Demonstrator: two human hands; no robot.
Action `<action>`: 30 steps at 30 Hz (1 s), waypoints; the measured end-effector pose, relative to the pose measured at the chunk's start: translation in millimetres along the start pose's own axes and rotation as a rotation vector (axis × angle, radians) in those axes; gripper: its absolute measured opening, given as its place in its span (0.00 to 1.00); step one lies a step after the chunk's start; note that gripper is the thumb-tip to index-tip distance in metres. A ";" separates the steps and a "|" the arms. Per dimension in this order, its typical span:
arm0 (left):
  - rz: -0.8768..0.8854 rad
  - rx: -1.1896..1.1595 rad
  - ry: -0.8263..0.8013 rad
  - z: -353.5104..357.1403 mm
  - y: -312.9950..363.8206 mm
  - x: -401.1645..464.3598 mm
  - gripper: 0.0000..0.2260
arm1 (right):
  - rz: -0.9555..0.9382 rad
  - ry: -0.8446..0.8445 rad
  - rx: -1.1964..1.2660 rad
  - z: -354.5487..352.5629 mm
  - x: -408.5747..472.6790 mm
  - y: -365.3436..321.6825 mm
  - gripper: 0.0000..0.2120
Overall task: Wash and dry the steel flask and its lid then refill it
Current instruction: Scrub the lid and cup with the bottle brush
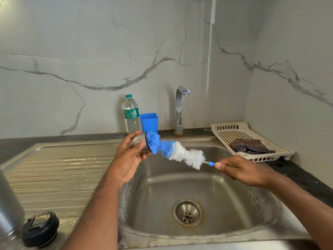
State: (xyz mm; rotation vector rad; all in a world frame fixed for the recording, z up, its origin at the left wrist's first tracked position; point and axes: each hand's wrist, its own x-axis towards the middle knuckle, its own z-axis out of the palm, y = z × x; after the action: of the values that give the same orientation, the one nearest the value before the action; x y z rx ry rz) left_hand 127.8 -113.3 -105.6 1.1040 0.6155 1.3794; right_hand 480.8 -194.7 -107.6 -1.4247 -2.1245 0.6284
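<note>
Item: steel cup-lid point(138, 141), brushed steel w/ dark rim band, held sideways over the sink point(198, 188), open mouth facing right; exact shape part-hidden by the hand. Left hand point(126, 159) grips it, fingers curled round the body, thumb on top. Right hand point(239, 170) pinches the blue handle tip of the bottle brush point(173, 150) betw. thumb & fingers; blue/white bristles, blue end pressed at the lid's mouth. Steel flask point(9, 204) stands at far left on the drainboard, only partly in view; black stopper point(40, 229) just beside it. Faucet point(180, 109) shows no water. Also: water bottle point(132, 114), blue holder point(149, 122), white tray point(252, 141) w/ cloth point(250, 146) on the counter point(297, 175). Risks, est.: grip so far back on the wire handle gives weak control, so brush may bend or flick spray; wet steel may slip from the left hand and drop into the basin; flask near the edge could get knocked.
</note>
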 end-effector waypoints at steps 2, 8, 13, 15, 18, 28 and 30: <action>0.031 0.003 0.019 -0.1 -1.9 1.7 0.19 | 0.035 -0.002 0.016 -0.9 -1.7 -2.6 0.19; 0.030 -0.062 0.224 2.7 -8.5 7.8 0.14 | 0.140 0.000 -0.270 2.6 17.8 -12.9 0.12; 0.021 -0.058 0.424 -5.3 -8.1 13.9 0.21 | 0.187 0.165 -0.273 16.8 34.3 -9.0 0.12; -0.018 -0.153 0.419 -7.3 -9.1 18.0 0.25 | 0.170 0.186 -0.241 22.7 36.0 -7.7 0.14; -0.085 -0.328 0.416 -8.0 -9.0 19.7 0.11 | 0.107 0.225 -0.202 25.5 36.0 -4.9 0.15; -0.203 -0.276 0.315 2.7 -3.6 6.4 0.03 | 0.024 0.155 -0.044 24.4 27.0 -7.2 0.04; -0.204 -0.357 0.285 5.9 -2.0 4.9 0.07 | 0.037 0.190 -0.074 22.6 26.9 -4.7 0.10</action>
State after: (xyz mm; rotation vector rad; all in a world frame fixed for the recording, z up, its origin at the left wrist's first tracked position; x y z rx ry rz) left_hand 134.6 -109.9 -103.6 0.5494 0.6356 1.4109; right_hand 454.4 -173.3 -118.0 -1.5032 -1.9945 0.4138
